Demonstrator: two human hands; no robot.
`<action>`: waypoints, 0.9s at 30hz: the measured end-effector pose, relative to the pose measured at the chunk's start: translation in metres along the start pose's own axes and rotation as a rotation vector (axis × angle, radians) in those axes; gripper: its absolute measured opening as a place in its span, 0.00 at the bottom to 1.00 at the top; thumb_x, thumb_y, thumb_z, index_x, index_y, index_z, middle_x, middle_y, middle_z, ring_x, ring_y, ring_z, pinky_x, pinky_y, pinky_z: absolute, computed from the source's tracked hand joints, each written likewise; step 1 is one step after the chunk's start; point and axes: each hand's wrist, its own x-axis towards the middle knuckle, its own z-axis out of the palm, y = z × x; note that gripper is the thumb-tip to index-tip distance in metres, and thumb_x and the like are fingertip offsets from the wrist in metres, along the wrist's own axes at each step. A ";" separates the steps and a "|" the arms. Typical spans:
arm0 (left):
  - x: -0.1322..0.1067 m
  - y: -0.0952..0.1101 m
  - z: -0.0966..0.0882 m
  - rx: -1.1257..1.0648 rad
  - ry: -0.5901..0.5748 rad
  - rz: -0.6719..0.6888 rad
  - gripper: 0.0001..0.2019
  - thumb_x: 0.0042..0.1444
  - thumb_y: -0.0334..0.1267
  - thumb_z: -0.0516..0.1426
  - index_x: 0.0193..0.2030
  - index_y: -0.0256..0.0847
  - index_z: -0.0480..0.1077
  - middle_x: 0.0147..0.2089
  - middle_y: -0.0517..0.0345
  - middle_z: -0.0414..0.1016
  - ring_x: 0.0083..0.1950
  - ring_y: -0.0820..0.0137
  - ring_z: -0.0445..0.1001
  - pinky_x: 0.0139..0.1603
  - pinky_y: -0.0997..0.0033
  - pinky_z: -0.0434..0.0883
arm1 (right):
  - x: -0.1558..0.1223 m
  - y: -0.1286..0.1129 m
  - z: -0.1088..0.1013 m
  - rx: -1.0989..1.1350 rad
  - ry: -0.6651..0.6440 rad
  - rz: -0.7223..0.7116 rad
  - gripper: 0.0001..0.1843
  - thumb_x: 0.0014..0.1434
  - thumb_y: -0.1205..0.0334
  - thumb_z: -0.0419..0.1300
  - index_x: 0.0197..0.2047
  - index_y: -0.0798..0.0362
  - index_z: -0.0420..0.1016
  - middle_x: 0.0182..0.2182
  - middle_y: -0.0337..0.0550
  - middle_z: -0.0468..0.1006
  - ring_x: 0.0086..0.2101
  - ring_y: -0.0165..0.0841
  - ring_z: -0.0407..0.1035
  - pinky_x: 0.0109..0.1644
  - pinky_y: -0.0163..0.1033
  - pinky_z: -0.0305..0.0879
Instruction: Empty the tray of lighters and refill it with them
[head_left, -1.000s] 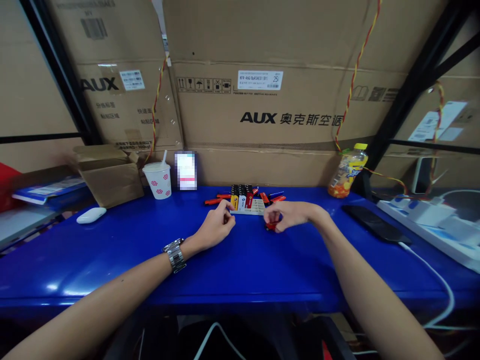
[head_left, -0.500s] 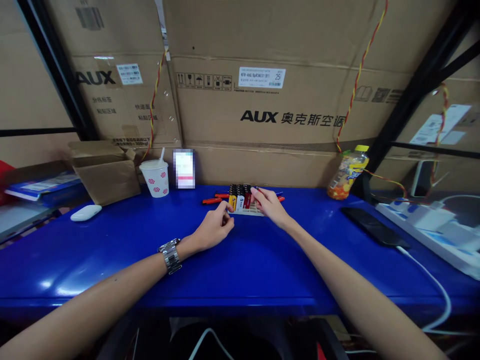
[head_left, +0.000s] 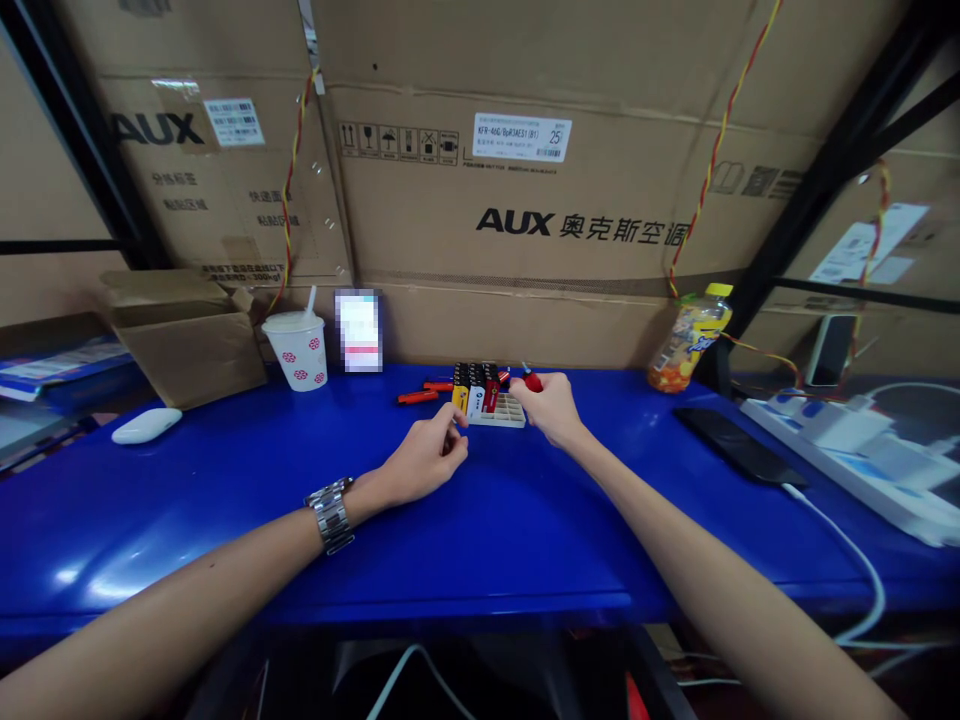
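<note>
Red lighter [head_left: 532,381] over the tray [head_left: 509,413]
Right hand [head_left: 552,406] has its grip clamped on it just above the tray; left hand [head_left: 424,460] curled together at the tray's corner.

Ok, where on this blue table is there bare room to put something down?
Bare blue table lies between the white mouse and the left hand, between the right hand, holding a red lighter, and the flat black phone, and along the near edge. Crowded around the white grid tray.

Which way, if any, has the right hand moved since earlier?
Yes: the right hand, holding a red lighter, moved from the table up to the right end of the tray.
</note>
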 end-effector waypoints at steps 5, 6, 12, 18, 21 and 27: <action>0.000 0.000 0.000 0.023 -0.012 0.006 0.06 0.56 0.34 0.50 0.41 0.41 0.59 0.28 0.64 0.69 0.25 0.74 0.65 0.28 0.72 0.63 | -0.005 -0.003 0.000 0.016 -0.062 -0.092 0.23 0.49 0.52 0.60 0.15 0.50 0.51 0.13 0.31 0.52 0.17 0.22 0.46 0.21 0.34 0.42; 0.000 0.000 0.000 0.026 -0.014 0.011 0.06 0.56 0.34 0.50 0.41 0.41 0.59 0.28 0.64 0.69 0.25 0.74 0.65 0.28 0.72 0.63 | -0.006 -0.003 -0.001 0.033 -0.098 -0.118 0.24 0.47 0.50 0.63 0.16 0.51 0.52 0.14 0.31 0.54 0.18 0.22 0.47 0.21 0.34 0.42; 0.000 0.000 0.000 0.012 -0.023 0.040 0.06 0.56 0.34 0.50 0.41 0.41 0.58 0.27 0.65 0.68 0.24 0.74 0.66 0.29 0.71 0.63 | 0.001 0.002 0.001 0.275 -0.254 -0.126 0.27 0.54 0.35 0.55 0.34 0.53 0.69 0.20 0.34 0.61 0.20 0.27 0.55 0.24 0.34 0.53; -0.002 0.001 -0.001 -0.001 -0.020 0.036 0.06 0.56 0.33 0.50 0.41 0.40 0.58 0.26 0.65 0.67 0.24 0.75 0.65 0.28 0.72 0.62 | 0.009 0.007 0.001 0.321 -0.130 -0.167 0.22 0.55 0.39 0.56 0.35 0.51 0.67 0.27 0.36 0.65 0.26 0.28 0.58 0.30 0.35 0.58; -0.002 0.001 -0.001 0.008 -0.010 0.030 0.06 0.56 0.33 0.50 0.41 0.40 0.59 0.25 0.65 0.67 0.23 0.74 0.65 0.27 0.72 0.62 | 0.009 0.007 0.000 0.205 -0.107 -0.254 0.17 0.49 0.49 0.65 0.31 0.52 0.65 0.22 0.32 0.59 0.23 0.26 0.53 0.29 0.34 0.54; -0.001 0.001 -0.001 0.027 0.002 0.037 0.06 0.56 0.34 0.50 0.41 0.40 0.59 0.25 0.65 0.67 0.23 0.75 0.64 0.27 0.73 0.61 | 0.007 0.008 -0.001 0.115 -0.233 -0.270 0.14 0.53 0.51 0.60 0.29 0.52 0.63 0.18 0.32 0.62 0.21 0.26 0.54 0.26 0.34 0.51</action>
